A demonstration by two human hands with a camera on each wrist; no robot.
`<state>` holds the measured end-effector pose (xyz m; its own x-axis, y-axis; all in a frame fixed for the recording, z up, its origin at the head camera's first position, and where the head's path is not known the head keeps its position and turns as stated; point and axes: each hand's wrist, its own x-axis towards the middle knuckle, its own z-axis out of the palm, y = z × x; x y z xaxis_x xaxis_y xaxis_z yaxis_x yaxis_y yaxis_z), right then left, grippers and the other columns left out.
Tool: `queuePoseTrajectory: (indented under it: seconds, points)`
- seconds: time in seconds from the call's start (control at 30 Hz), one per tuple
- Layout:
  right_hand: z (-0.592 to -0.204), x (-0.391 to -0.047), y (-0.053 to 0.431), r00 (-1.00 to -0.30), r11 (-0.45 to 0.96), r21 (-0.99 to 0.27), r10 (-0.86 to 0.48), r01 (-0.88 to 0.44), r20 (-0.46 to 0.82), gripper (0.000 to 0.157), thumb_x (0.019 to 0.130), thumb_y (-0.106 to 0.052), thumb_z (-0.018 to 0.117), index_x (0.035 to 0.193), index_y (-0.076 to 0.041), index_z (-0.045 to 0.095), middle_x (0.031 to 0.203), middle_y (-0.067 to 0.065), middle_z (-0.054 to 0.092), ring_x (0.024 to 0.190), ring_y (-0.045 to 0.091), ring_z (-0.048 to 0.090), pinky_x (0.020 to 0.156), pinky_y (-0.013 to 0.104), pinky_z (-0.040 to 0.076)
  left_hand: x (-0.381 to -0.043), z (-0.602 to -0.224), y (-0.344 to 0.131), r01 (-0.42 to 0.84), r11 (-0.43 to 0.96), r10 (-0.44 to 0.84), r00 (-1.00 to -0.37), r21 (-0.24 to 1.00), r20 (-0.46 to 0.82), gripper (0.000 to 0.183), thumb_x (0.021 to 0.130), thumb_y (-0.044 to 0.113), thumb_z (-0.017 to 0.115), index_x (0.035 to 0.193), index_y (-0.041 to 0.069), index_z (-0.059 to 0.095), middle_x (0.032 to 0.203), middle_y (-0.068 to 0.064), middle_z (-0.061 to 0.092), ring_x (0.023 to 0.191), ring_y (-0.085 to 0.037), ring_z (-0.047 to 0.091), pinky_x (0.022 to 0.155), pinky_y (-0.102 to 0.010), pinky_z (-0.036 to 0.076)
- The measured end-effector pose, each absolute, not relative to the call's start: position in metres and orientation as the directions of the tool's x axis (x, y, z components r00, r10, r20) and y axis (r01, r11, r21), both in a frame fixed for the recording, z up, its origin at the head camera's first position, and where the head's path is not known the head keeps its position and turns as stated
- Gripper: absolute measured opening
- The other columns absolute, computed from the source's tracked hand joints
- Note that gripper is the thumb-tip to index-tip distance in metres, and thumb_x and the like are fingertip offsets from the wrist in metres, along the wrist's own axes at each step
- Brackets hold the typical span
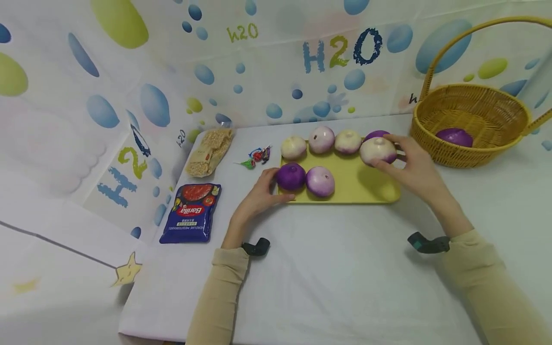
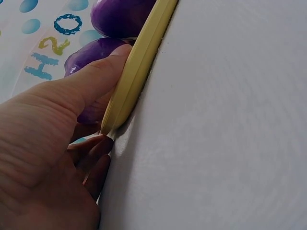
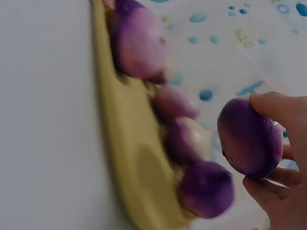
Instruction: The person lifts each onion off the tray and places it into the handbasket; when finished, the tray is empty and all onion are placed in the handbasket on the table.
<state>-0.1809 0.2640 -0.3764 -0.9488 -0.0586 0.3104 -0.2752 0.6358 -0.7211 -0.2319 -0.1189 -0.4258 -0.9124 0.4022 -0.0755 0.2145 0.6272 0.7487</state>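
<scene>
My right hand holds a white-and-purple onion between thumb and fingers, raised over the right part of a yellow tray. In the right wrist view the purple side of this onion shows. My left hand grips the tray's front left corner, its thumb along the rim beside a dark purple onion. A paler onion sits right of that one. Along the tray's back edge stand several more onions, pale ones and a purple one partly hidden behind the held onion.
A wicker basket with a tall handle stands at the back right, a purple onion inside. To the left lie a blue Barilla pouch, a bag of grains and small wrapped candies. A printed cloth hangs behind the table.
</scene>
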Motion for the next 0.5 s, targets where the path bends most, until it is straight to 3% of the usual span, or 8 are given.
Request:
queuePoseTrajectory:
  seconds: [0.17,0.33,0.5]
  points:
    - [-0.348,-0.200,0.302,-0.964,0.665,-0.737,0.096,-0.123,0.247,0.073,0.085,-0.045,0.067,0.146,-0.020,0.035,0.142,0.009,0.039,0.123,0.033,0.044,0.100,0.049,0.040,-0.233,-0.426,-0.121,0.220,0.623,0.397,-0.916,0.751,-0.061,0.094,0.069,0.051,0.079,0.144,0.018,0.035,0.146,0.000,0.031,0.138,-0.019,0.026,0.113,-0.039,0.022]
    - [-0.340,-0.211,0.338,-0.953,0.629,-0.777,0.249,0.024,0.171,0.071,0.085,-0.047,0.065,0.146,-0.030,0.033,0.148,0.004,0.032,0.126,0.030,0.040,0.098,0.035,0.044,-0.231,-0.427,-0.123,0.232,0.612,0.406,-0.913,0.756,-0.048,0.092,0.070,0.048,0.080,0.144,0.017,0.035,0.146,-0.002,0.031,0.138,-0.021,0.028,0.112,-0.041,0.023]
    - [-0.344,-0.210,0.363,-0.940,0.618,-0.777,0.322,0.117,0.114,0.073,0.086,-0.050,0.061,0.148,-0.032,0.028,0.152,0.003,0.027,0.133,0.030,0.034,0.104,0.046,0.038,-0.229,-0.426,-0.122,0.250,0.603,0.420,-0.907,0.758,-0.034,0.090,0.070,0.047,0.080,0.143,0.018,0.036,0.144,-0.001,0.033,0.136,-0.020,0.030,0.112,-0.039,0.025]
